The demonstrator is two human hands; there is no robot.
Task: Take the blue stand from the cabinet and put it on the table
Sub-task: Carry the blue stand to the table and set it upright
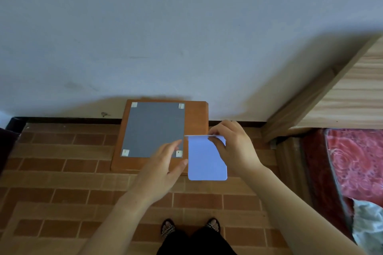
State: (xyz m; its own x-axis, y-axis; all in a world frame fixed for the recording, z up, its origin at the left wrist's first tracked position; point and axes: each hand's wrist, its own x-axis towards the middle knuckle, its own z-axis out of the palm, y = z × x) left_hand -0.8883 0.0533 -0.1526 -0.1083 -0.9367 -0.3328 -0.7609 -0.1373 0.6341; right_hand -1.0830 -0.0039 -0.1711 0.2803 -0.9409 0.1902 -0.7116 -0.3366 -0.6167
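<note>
Nearest to the camera, two feet in patterned sandals point(189, 228) stand on a brick-pattern floor point(62, 203). Both bare forearms reach forward over it. The blue stand point(206, 159) hangs between the two hands, above the near right corner of a small wooden table point(196, 116). The right hand point(232, 147) pinches the stand's upper right part, thumb on the front face and the other fingers behind the folded top edge. The left hand point(163, 170) is open with fingers loosely spread; its thumb lies at the stand's left edge, maybe touching it. On the table top a grey sheet point(154, 128) is fixed with tape at its corners. Beyond is a pale wall point(165, 27); at the right, a wooden bed frame point(342, 97).
</note>
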